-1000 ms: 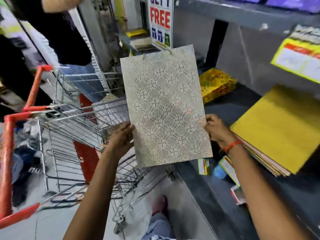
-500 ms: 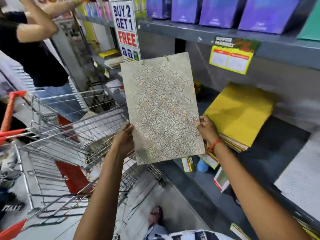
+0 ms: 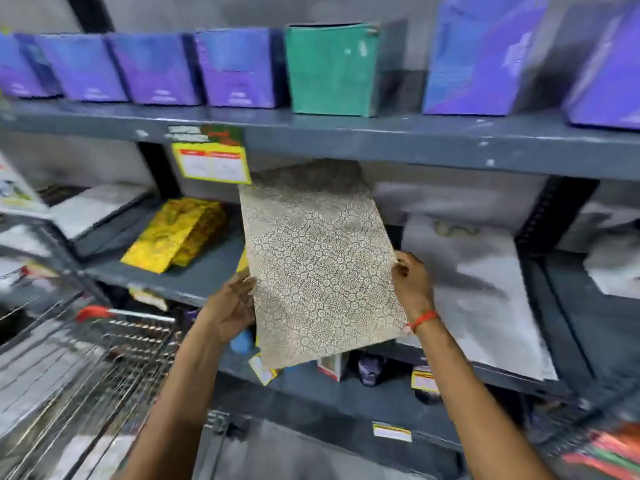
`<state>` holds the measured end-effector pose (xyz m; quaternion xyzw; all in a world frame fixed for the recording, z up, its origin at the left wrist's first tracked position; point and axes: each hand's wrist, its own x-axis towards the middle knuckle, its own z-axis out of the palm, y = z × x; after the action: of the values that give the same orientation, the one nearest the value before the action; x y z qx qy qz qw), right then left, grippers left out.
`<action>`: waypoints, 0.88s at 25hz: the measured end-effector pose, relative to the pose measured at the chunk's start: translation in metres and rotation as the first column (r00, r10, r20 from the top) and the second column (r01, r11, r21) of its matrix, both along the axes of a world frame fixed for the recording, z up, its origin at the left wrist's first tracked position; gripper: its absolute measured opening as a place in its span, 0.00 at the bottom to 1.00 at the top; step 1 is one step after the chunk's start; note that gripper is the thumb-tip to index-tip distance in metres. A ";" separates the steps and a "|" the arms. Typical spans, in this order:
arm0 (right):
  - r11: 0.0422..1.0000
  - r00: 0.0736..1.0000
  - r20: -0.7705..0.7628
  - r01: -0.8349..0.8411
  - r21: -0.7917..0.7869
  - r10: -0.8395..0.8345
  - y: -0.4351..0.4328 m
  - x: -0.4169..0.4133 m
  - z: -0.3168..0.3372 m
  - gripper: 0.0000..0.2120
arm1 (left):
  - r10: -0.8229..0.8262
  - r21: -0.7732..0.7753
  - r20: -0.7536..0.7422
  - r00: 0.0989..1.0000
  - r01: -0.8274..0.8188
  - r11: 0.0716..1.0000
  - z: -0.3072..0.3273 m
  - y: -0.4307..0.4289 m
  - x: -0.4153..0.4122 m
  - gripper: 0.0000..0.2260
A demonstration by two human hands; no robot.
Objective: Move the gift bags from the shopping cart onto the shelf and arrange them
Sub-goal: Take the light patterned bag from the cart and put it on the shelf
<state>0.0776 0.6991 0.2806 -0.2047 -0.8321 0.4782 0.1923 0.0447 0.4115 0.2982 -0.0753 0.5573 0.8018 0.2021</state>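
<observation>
1. My left hand [image 3: 230, 308] grips the left edge of a flat, cream-coloured paper gift bag with a fine floral lattice print [image 3: 318, 261]; the fingers are closed onto the edge, thumb towards me.
2. My right hand [image 3: 412, 287] pinches the bag's right edge between thumb and fingers. A red thread band [image 3: 423, 320] circles that wrist.
3. The bag is held tilted, its top end passing under the front lip of the upper grey metal shelf board [image 3: 381, 142] and into the middle bay; its lower end hangs out in front of the middle grey shelf board [image 3: 180, 282]. I cannot tell whether it touches either board.
4. A stack of yellow patterned gift bags [image 3: 176, 233] lies flat on the middle board, to the left of the held bag and apart from it.
5. Pale, flat gift bags [image 3: 485, 289] lie on the same level to the right, just beside my right hand; they are blurred.
6. A yellow price label [image 3: 212, 164] hangs from the upper board's front edge, just left of the bag's top.
7. On the upper board stand purple cartons [image 3: 156, 71] and one green carton [image 3: 332, 69] in a row.
8. The wire shopping cart with a red handle [image 3: 104, 341] sits at lower left, beside my left forearm.
</observation>
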 end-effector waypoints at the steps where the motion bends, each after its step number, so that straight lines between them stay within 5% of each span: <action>1: 0.998 0.998 0.009 0.063 0.015 -0.063 0.018 0.009 -0.004 0.15 | -0.035 0.010 0.005 0.999 0.034 0.999 -0.002 0.021 -0.006 0.12; 8: 0.880 0.870 0.133 0.474 0.033 -0.474 0.122 0.068 -0.035 0.15 | -0.370 -0.136 0.013 0.929 0.368 0.920 -0.017 0.169 -0.029 0.15; 15: 0.816 0.768 0.289 0.570 0.098 -0.571 0.162 0.069 -0.033 0.18 | -0.363 -0.382 0.026 0.931 0.345 0.858 -0.040 0.252 -0.046 0.09; 22: 0.769 0.675 0.370 0.583 0.262 -0.638 0.160 0.068 -0.036 0.16 | -0.399 -0.433 0.060 0.915 0.384 0.816 -0.045 0.269 -0.043 0.20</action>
<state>0.1459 0.8588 0.2443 -0.5610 -0.7640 0.2753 0.1608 0.0014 0.6802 0.2528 0.0113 0.7289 0.5990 0.3312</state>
